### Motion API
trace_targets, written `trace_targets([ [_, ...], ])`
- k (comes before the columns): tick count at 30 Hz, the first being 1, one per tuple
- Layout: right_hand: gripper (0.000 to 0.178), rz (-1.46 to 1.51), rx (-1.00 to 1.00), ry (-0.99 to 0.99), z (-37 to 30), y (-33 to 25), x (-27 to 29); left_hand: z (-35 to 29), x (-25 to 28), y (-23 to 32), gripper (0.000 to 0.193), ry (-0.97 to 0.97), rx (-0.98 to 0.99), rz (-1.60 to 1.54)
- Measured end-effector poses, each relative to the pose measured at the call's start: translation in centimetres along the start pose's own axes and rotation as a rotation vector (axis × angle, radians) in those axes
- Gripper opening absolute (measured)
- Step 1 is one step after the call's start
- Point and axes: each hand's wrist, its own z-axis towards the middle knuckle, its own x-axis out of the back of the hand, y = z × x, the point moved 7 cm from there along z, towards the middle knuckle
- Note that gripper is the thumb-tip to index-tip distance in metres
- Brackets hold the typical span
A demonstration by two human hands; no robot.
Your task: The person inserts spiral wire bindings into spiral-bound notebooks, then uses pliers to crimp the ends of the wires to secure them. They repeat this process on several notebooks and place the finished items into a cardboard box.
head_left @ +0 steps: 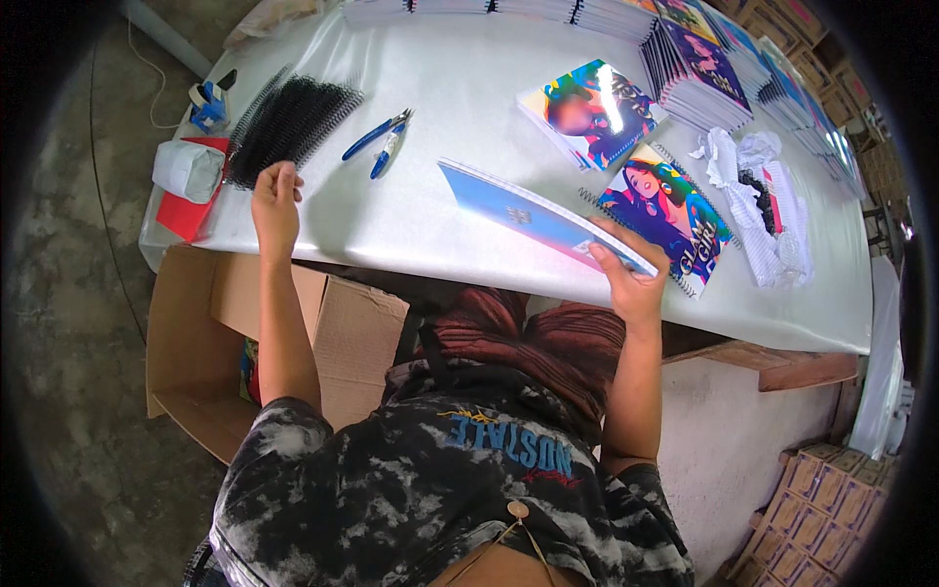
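Note:
My right hand (631, 274) grips a thin book (528, 217) by its right end, thumb on the blue-and-pink cover. The book is tilted above the table with its white page edges up. At the near end of a heap of black spiral binding coils (293, 112) is my left hand (277, 201), its fingers curled closed; whether a coil is between them is hidden. Blue-handled cutting pliers (380, 142) lie right of the coils. Beside my right hand rests a colourful spiral-bound book (665, 210), with a stack of similar covers (592, 112) behind it.
A white-covered table (450, 264) spans the view. A blue tape dispenser (208, 106) and a white bundle on red sheet (188, 174) sit at left. Crumpled white wrapping (773, 240) and book stacks (696, 73) are at right. Below left stands an open cardboard box (191, 342).

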Motion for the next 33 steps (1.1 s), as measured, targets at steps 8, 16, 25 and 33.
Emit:
trace_targets([
  [8,0.027,0.004,-0.004,0.013,-0.3,0.9,0.9,0.6,-3.0,7.0,0.025,0.111,0.121,-1.087],
  [16,0.029,0.057,-0.108,0.164,-0.5,1.3,3.4,-6.8,-15.0,16.1,0.034,-0.778,-0.228,-0.134],
  [25,0.028,0.047,-0.093,0.179,-0.5,1.5,3.4,-5.7,-16.5,16.2,0.04,-0.783,-0.274,0.045],
  [33,0.028,-0.007,-0.049,0.113,-0.2,0.7,3.4,-5.0,-17.0,16.4,0.039,-0.77,-0.331,0.069],
])
